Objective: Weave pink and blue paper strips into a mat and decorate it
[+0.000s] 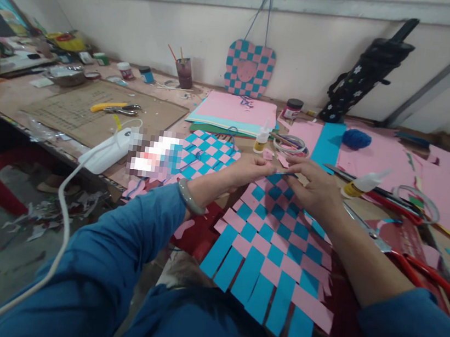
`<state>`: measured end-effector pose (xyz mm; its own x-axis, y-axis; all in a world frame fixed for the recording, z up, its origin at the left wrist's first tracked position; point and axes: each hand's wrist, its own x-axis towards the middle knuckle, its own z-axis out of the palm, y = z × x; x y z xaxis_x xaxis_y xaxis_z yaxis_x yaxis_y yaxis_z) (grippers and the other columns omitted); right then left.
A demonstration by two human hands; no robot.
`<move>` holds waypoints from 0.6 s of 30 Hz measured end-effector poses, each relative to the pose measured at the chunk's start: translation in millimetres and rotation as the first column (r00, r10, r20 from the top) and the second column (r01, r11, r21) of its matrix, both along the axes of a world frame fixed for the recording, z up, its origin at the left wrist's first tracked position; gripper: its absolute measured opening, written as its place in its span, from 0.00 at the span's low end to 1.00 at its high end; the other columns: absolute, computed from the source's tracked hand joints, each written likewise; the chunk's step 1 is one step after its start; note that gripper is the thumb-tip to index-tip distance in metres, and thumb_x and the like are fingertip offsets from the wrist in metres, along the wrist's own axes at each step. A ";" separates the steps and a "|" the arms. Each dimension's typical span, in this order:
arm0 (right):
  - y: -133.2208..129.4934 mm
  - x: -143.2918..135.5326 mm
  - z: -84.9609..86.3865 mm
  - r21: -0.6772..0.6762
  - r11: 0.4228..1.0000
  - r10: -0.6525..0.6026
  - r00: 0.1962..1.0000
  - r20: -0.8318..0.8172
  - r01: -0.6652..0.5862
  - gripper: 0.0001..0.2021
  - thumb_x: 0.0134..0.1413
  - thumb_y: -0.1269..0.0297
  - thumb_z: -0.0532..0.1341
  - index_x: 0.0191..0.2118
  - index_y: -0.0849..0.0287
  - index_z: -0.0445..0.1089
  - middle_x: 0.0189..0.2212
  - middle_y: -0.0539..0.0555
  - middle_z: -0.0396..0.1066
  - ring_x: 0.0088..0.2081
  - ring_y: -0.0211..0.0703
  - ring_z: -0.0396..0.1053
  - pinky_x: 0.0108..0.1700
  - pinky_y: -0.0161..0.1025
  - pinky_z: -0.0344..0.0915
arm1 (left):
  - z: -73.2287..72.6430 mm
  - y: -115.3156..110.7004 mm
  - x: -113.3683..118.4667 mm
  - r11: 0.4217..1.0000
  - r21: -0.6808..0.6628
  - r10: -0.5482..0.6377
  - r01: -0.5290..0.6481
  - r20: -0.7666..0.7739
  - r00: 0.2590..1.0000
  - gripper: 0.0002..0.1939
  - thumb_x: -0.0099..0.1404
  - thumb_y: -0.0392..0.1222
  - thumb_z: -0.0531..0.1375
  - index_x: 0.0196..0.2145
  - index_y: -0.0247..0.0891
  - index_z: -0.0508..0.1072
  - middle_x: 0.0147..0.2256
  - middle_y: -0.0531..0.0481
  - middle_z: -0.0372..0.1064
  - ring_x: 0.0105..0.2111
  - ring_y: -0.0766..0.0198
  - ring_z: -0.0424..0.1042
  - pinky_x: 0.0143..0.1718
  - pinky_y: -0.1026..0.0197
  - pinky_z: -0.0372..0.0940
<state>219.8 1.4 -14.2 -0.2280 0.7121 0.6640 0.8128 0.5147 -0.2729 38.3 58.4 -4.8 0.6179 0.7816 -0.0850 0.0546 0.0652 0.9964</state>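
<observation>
A checkered mat of woven pink and blue paper strips [275, 255] lies in front of me, with loose blue strip ends hanging toward my lap. At its far edge, my left hand [249, 170] pinches the paper with thumb and forefinger. Close beside it, my right hand [315, 191] also grips that edge, its fingers closed over a blue strip end. The fingers partly hide the exact spot they hold. Left of the mat lies a smaller pink and blue woven piece [210, 155] with dark blue yarn on it.
Glue bottles [261, 140] stand beyond my hands. Red-handled scissors [403, 264] lie at right, near a blue yarn ball [356, 139]. A white power strip [111, 149] and yellow-handled pliers [112, 107] are at left. A checkered bag [247, 86] leans against the wall.
</observation>
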 end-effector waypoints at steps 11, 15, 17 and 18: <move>-2.1 -6.7 4.4 0.148 0.984 0.074 0.985 0.157 -0.098 0.03 0.53 0.71 0.59 0.32 0.57 0.69 0.43 0.56 0.74 0.44 0.51 0.72 0.45 0.50 0.69 | 3.2 2.5 -3.4 0.996 0.048 -0.076 0.080 -0.088 0.993 0.18 0.52 0.43 0.63 0.14 0.35 0.60 0.17 0.58 0.48 0.21 0.73 0.48 0.24 0.64 0.42; -2.8 -4.2 3.3 0.117 0.993 0.016 0.999 0.052 -0.022 0.01 0.54 0.68 0.60 0.33 0.57 0.68 0.43 0.57 0.74 0.46 0.50 0.72 0.46 0.50 0.69 | 2.9 3.3 -3.5 0.998 0.060 -0.026 0.029 -0.060 0.998 0.18 0.54 0.43 0.62 0.15 0.35 0.60 0.17 0.59 0.47 0.20 0.73 0.46 0.23 0.64 0.41; -3.4 -2.7 2.6 0.074 0.997 -0.038 0.999 -0.006 0.038 0.02 0.54 0.66 0.59 0.32 0.57 0.68 0.43 0.57 0.74 0.46 0.50 0.72 0.47 0.50 0.69 | 1.8 3.8 -3.3 1.000 0.030 -0.003 0.004 -0.040 0.999 0.17 0.55 0.44 0.62 0.16 0.35 0.63 0.17 0.58 0.49 0.20 0.73 0.47 0.23 0.64 0.42; -3.6 -2.3 2.2 0.051 0.997 -0.055 0.998 -0.022 0.056 0.03 0.55 0.65 0.59 0.31 0.57 0.68 0.43 0.57 0.73 0.46 0.50 0.72 0.47 0.50 0.69 | 1.2 4.2 -3.2 1.000 0.001 0.007 -0.007 -0.028 1.000 0.16 0.55 0.44 0.63 0.17 0.35 0.64 0.17 0.58 0.52 0.20 0.73 0.48 0.23 0.65 0.43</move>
